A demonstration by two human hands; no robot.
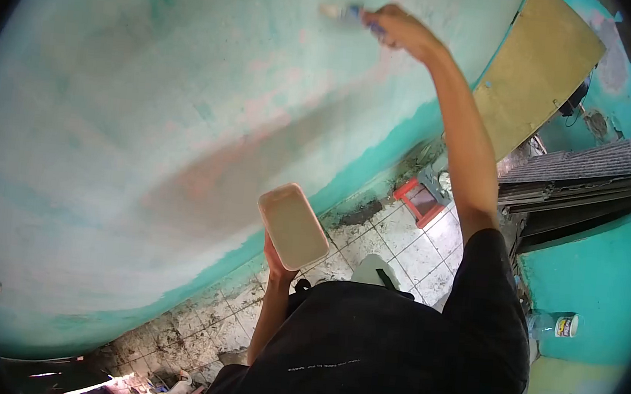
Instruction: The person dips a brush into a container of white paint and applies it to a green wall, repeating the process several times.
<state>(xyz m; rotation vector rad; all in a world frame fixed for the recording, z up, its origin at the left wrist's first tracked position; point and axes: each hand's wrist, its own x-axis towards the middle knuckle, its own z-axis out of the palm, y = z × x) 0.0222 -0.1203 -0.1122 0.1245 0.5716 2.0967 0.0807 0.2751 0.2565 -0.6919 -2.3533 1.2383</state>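
My right hand (396, 28) is closed round the blue handle of a paintbrush (347, 11), high up at the wall. The brush's pale bristles point left over the wall (210, 113) and look blurred. Whether they touch it, I cannot tell. Lower down, my left hand (277, 260) holds a rectangular container (293, 226) with a pinkish rim and pale grey-green contents from beneath and its left side. Whitish paint covers much of the turquoise wall, with pinkish patches showing through.
A red and grey stool (422, 200) stands on the dirty tiled floor (371, 251). Right of my arm are a yellowish board (541, 67) and stacked corrugated sheets (580, 171). A white labelled tub (566, 325) is at the lower right. Assorted clutter lies at the lower left.
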